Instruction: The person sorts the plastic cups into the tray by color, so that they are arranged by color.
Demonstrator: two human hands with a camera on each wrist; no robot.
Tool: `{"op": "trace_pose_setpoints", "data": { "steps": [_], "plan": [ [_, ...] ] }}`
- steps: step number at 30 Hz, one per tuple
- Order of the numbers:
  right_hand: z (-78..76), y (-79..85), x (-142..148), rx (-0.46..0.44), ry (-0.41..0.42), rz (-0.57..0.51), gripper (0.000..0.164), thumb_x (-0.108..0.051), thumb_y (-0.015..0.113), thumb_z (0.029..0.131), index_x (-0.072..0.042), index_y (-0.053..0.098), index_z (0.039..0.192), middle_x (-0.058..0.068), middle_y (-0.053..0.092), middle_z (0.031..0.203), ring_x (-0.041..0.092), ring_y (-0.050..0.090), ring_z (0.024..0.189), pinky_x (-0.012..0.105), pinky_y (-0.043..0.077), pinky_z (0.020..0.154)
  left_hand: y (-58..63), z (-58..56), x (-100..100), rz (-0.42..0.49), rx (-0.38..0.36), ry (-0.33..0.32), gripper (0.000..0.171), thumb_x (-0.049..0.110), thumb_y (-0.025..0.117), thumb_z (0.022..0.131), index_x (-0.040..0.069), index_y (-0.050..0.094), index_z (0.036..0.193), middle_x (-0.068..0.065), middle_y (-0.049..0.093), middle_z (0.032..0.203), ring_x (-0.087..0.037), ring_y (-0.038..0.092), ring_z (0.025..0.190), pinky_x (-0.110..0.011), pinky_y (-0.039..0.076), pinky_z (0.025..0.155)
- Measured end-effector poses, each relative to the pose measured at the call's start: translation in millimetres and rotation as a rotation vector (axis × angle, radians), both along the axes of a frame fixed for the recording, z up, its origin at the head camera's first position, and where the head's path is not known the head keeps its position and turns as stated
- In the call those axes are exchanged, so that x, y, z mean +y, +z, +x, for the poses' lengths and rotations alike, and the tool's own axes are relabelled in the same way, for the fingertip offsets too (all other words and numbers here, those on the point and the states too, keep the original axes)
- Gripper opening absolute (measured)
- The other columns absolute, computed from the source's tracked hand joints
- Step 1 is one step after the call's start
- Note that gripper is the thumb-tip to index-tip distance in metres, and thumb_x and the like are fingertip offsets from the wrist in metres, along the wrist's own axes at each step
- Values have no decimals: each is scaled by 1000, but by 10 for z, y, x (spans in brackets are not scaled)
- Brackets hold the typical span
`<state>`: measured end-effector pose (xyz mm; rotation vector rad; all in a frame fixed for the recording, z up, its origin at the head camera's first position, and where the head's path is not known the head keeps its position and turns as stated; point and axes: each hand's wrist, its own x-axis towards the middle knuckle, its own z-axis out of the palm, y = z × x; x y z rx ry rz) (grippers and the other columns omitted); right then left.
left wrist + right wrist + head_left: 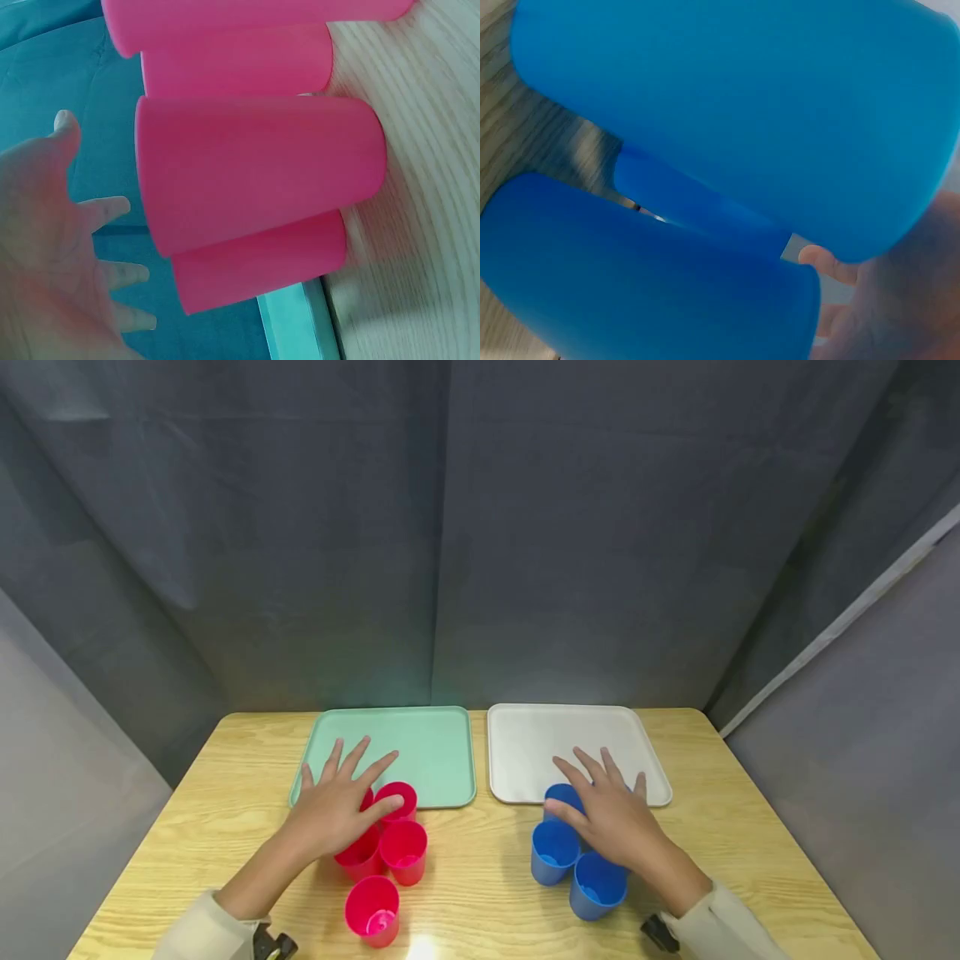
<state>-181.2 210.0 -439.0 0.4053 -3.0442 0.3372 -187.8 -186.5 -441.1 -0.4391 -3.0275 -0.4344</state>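
Note:
My left hand (333, 810) spreads its fingers above several red cups, over the near edge of the green tray (442, 760). One red cup (372, 910) stands nearest me; another red cup (405, 852) is just beyond it. In the left wrist view, the palm is apart from the upright red cups (255, 165). My right hand (615, 818) is likewise spread above several blue cups, close to the white tray (525, 752). A blue cup (598, 887) and a second blue cup (553, 852) show beside it; others are partly hidden. In the right wrist view, blue cups (727, 112) cover much of the hand.
Both trays lie side by side at the far edge of the wooden table (480, 893), with a narrow gap between them. A dark grey curtain (480, 543) hangs behind the table, and lighter panels (862, 735) flank it.

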Motion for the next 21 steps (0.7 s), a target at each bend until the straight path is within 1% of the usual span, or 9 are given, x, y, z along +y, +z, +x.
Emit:
{"op": "trace_pose_setpoints", "data": {
  "steps": [4,11,17,21],
  "plan": [
    [6,-2,40,-1,-2,1,73,-68,46,100,-24,42,159,18,34,165,56,18,151,89,9,102,-16,-6,-42,9,-10,1,77,75,47,95,37,37,160,-15,21,170,-53,10,153,-87,8,107],
    [50,19,84,-16,-4,-22,71,-64,50,101,-23,43,158,20,33,165,56,16,151,89,9,103,-19,-3,-118,16,-21,12,77,74,47,95,36,37,161,-16,23,169,-52,13,153,-87,8,106],
    [68,11,140,-3,-1,-37,70,-62,52,101,-21,44,158,20,35,164,57,18,150,88,12,103,5,18,-165,26,-27,8,75,72,47,97,34,38,160,-17,24,169,-54,14,152,-88,10,106],
    [84,-5,179,2,-3,-48,69,-60,53,101,-21,45,157,20,35,163,57,19,150,88,13,102,-8,7,-208,18,-28,10,74,72,46,97,33,38,160,-18,24,169,-55,14,152,-88,12,105]
  ]
}}
